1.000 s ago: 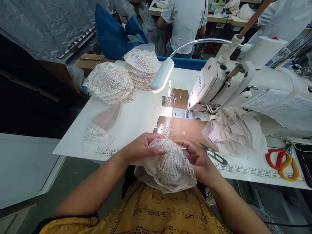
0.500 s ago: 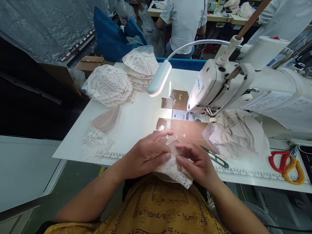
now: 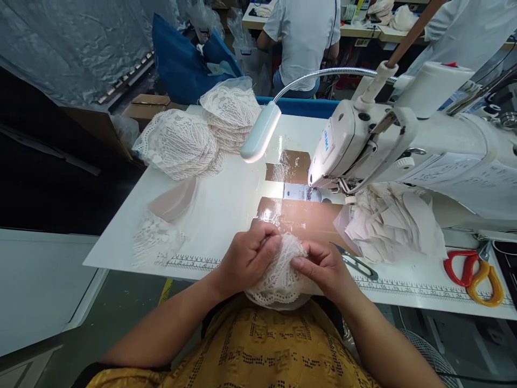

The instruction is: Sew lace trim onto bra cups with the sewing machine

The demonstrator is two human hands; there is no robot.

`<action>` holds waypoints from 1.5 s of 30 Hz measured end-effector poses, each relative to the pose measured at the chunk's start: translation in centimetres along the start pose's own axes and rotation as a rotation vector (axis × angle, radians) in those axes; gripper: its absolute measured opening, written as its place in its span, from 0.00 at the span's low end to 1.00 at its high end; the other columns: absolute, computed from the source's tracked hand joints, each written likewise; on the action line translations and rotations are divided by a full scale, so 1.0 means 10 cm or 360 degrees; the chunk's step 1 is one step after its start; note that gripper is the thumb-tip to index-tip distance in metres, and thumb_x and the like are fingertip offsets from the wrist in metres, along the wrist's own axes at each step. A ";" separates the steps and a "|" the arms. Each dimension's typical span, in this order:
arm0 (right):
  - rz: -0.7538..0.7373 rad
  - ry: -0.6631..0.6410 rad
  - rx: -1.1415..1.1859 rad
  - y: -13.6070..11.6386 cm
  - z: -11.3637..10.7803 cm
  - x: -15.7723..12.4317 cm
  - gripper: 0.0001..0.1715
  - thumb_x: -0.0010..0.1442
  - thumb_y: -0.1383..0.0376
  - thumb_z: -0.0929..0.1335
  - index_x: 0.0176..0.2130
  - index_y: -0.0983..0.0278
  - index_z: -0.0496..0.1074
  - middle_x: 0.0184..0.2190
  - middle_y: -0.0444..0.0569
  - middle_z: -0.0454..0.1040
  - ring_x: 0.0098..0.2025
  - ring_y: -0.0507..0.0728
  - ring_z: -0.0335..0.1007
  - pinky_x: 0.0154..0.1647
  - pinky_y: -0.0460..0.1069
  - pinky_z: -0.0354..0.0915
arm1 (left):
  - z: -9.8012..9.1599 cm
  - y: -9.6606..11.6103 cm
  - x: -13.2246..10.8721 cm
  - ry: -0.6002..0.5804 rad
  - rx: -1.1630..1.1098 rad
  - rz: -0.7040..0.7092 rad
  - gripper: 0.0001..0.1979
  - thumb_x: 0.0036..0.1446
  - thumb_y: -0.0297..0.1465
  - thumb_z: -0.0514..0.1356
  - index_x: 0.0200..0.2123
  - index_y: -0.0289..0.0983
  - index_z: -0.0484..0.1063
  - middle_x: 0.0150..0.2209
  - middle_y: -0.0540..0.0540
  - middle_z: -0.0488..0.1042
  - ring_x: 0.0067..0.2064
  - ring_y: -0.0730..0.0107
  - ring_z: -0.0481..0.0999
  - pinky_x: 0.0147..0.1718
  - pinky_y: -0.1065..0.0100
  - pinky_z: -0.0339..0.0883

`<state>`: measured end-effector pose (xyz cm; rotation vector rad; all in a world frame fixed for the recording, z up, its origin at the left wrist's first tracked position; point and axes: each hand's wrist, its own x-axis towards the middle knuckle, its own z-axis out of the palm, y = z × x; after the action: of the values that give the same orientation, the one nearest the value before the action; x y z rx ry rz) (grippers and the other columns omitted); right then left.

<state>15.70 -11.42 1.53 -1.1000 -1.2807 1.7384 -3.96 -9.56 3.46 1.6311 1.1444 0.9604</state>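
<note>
Lace (image 3: pixel 283 277) sits in the head view between two hands, over the table's (image 3: pixel 230 202) near edge. I see the left hand (image 3: pixel 252 256) pinching its upper left side, thumb against curled fingers, and the right hand (image 3: pixel 327 269) pinching its right side. Some fingertips are hidden, and so is the underside of the cloth. I count two stacks, left (image 3: pixel 177 143) and right (image 3: pixel 232 118), one loose piece (image 3: pixel 159 237), one lamp (image 3: pixel 260 132), one snips (image 3: pixel 357 264) and one machine (image 3: pixel 363 145), its right end cut off by the frame. I cannot count the layers in the fabric pile (image 3: pixel 391 226). Blades on the scissors (image 3: pixel 477 277) are hard to make out. The scalloped edge points toward the wearer's body; the long axis runs roughly the same way, leaning slightly left.
</note>
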 end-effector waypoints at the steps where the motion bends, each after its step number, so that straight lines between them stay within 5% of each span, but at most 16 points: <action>1: -0.0025 0.0079 0.0073 0.02 0.00 -0.01 0.14 0.53 0.55 0.73 0.26 0.63 0.73 0.23 0.42 0.69 0.25 0.51 0.61 0.28 0.46 0.59 | -0.03 -0.02 -0.01 0.0023 -0.0217 -0.0186 0.11 0.63 0.39 0.54 0.35 0.37 0.67 0.25 0.52 0.66 0.23 0.76 0.64 0.23 0.73 0.61; 4: -0.0123 0.0306 0.0315 0.05 -0.03 -0.04 0.16 0.50 0.55 0.74 0.22 0.62 0.72 0.22 0.42 0.69 0.24 0.51 0.61 0.27 0.46 0.60 | -0.08 -0.11 -0.12 0.0009 -0.1042 -0.0665 0.27 0.61 0.54 0.46 0.46 0.37 0.66 0.30 0.47 0.72 0.29 0.67 0.72 0.29 0.66 0.69; 7: -0.0226 0.0378 0.0306 0.04 -0.03 -0.03 0.13 0.52 0.57 0.74 0.23 0.61 0.74 0.24 0.43 0.71 0.28 0.52 0.65 0.32 0.48 0.64 | 0.00 -0.16 -0.29 -0.0208 -0.1674 -0.0769 0.42 0.53 0.63 0.47 0.56 0.34 0.62 0.44 0.36 0.74 0.44 0.53 0.75 0.41 0.56 0.71; 11: -0.0209 0.0282 0.0099 -0.01 0.08 0.05 0.09 0.52 0.59 0.74 0.25 0.62 0.78 0.26 0.45 0.74 0.29 0.54 0.67 0.32 0.48 0.64 | 0.22 -0.12 -0.35 -0.0262 -0.1857 -0.0752 0.32 0.52 0.37 0.64 0.59 0.35 0.62 0.50 0.38 0.73 0.51 0.53 0.73 0.50 0.58 0.67; 14: -0.0100 0.0381 0.0337 -0.02 0.14 0.10 0.13 0.48 0.57 0.76 0.22 0.63 0.76 0.21 0.42 0.72 0.24 0.51 0.64 0.27 0.47 0.63 | 0.32 -0.11 -0.31 -0.0068 -0.1796 -0.0844 0.27 0.45 0.21 0.62 0.52 0.36 0.71 0.41 0.43 0.77 0.43 0.61 0.76 0.41 0.65 0.70; 16: -0.0073 0.0511 0.0583 -0.03 0.14 0.12 0.15 0.44 0.56 0.77 0.20 0.62 0.74 0.20 0.41 0.72 0.23 0.50 0.64 0.27 0.46 0.64 | 0.29 -0.14 -0.32 -0.0121 -0.1713 -0.0849 0.18 0.45 0.18 0.61 0.41 0.36 0.76 0.31 0.48 0.77 0.32 0.69 0.75 0.32 0.71 0.69; 18: -0.0080 0.0602 0.0721 -0.06 0.08 0.12 0.14 0.43 0.57 0.78 0.22 0.61 0.74 0.21 0.41 0.73 0.23 0.50 0.65 0.28 0.46 0.66 | 0.16 -0.18 -0.38 -0.0466 -0.1580 -0.0750 0.06 0.49 0.20 0.60 0.27 0.34 0.74 0.22 0.50 0.72 0.24 0.76 0.70 0.25 0.75 0.64; 21: -0.0071 0.0512 0.0632 -0.11 -0.02 0.10 0.10 0.47 0.60 0.77 0.26 0.60 0.75 0.24 0.41 0.74 0.25 0.49 0.67 0.29 0.46 0.66 | -0.20 -0.16 -0.47 -0.1185 -0.1214 -0.0450 0.13 0.54 0.22 0.59 0.18 0.33 0.67 0.20 0.48 0.70 0.23 0.75 0.70 0.25 0.74 0.64; 22: -0.0066 0.0411 0.0526 -0.13 -0.03 0.09 0.09 0.48 0.61 0.76 0.27 0.61 0.75 0.24 0.41 0.74 0.25 0.49 0.67 0.29 0.45 0.66 | -0.33 -0.11 -0.47 -0.1210 -0.1098 -0.0319 0.11 0.55 0.24 0.59 0.20 0.33 0.68 0.23 0.47 0.72 0.25 0.73 0.71 0.27 0.72 0.65; 24: -0.0075 0.0159 0.0278 -0.17 -0.02 0.06 0.07 0.50 0.63 0.76 0.28 0.61 0.75 0.25 0.41 0.74 0.26 0.49 0.67 0.29 0.44 0.65 | -0.54 0.00 -0.44 -0.0875 -0.0809 -0.0092 0.01 0.55 0.27 0.61 0.31 0.36 0.71 0.34 0.44 0.75 0.35 0.68 0.74 0.36 0.69 0.69; 27: -0.0132 -0.0167 0.0009 -0.24 0.08 0.02 0.04 0.54 0.65 0.73 0.31 0.62 0.75 0.28 0.42 0.75 0.30 0.50 0.69 0.32 0.45 0.65 | -0.62 0.14 -0.31 -0.0398 -0.0170 -0.0008 0.31 0.45 0.32 0.71 0.53 0.41 0.66 0.56 0.42 0.66 0.55 0.56 0.66 0.54 0.60 0.62; 29: -0.0185 -0.0273 -0.0136 -0.27 0.16 -0.01 0.01 0.58 0.65 0.71 0.34 0.61 0.74 0.30 0.42 0.75 0.32 0.50 0.69 0.34 0.45 0.65 | -0.55 0.16 -0.22 -0.0476 -0.0070 -0.0118 0.36 0.45 0.35 0.71 0.56 0.40 0.62 0.55 0.42 0.67 0.53 0.57 0.68 0.52 0.61 0.64; 34: -0.0429 -0.0085 -0.0425 -0.25 0.23 -0.02 0.02 0.59 0.66 0.70 0.34 0.61 0.75 0.31 0.43 0.75 0.32 0.50 0.69 0.34 0.45 0.64 | -0.30 0.04 -0.22 -0.0590 -0.0352 -0.0239 0.13 0.58 0.36 0.62 0.43 0.35 0.68 0.33 0.50 0.69 0.31 0.74 0.68 0.30 0.73 0.64; 45: -0.0505 0.0202 -0.0447 -0.18 0.30 0.02 0.07 0.57 0.67 0.70 0.27 0.63 0.72 0.31 0.45 0.76 0.30 0.50 0.70 0.30 0.45 0.64 | -0.30 0.08 -0.19 -0.0512 -0.0333 -0.0229 0.10 0.58 0.35 0.62 0.41 0.35 0.72 0.33 0.50 0.71 0.33 0.73 0.69 0.32 0.73 0.64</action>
<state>12.94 -11.86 3.66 -1.0726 -1.5565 1.2637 -7.03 -10.85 4.89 1.4501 0.8964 0.6715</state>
